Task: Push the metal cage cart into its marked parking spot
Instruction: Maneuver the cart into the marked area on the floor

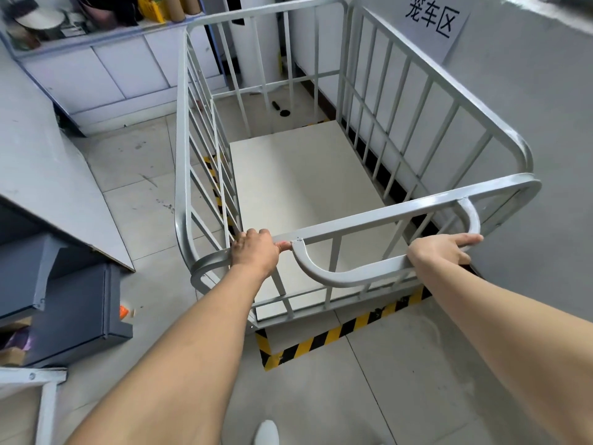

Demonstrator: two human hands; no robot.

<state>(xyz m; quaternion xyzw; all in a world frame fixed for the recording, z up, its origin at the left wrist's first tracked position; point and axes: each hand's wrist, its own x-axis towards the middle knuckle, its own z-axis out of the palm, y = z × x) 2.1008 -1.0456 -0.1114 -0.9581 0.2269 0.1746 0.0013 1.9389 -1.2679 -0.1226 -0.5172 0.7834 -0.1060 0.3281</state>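
A grey metal cage cart (378, 216) with barred sides and a pale floor board stands in front of me, close along the right wall. Yellow-and-black striped floor tape (324, 340) outlines a bay; its near strip shows just behind the cart's rear edge, and another strip runs under the cart's left side. My left hand (256, 252) grips the cart's near top rail at its left corner. My right hand (446, 248) holds the curved push handle on the right, index finger stretched along it. A white paper sign (433, 20) with black characters hangs on the wall above the bay.
Pale cabinets (106, 75) with a cluttered shelf run along the back left. A grey counter (41, 175) and dark blue metal boxes (70, 303) stand to the left. A small black object (282, 110) lies on the floor beyond the cart. Tiled floor stretches behind me.
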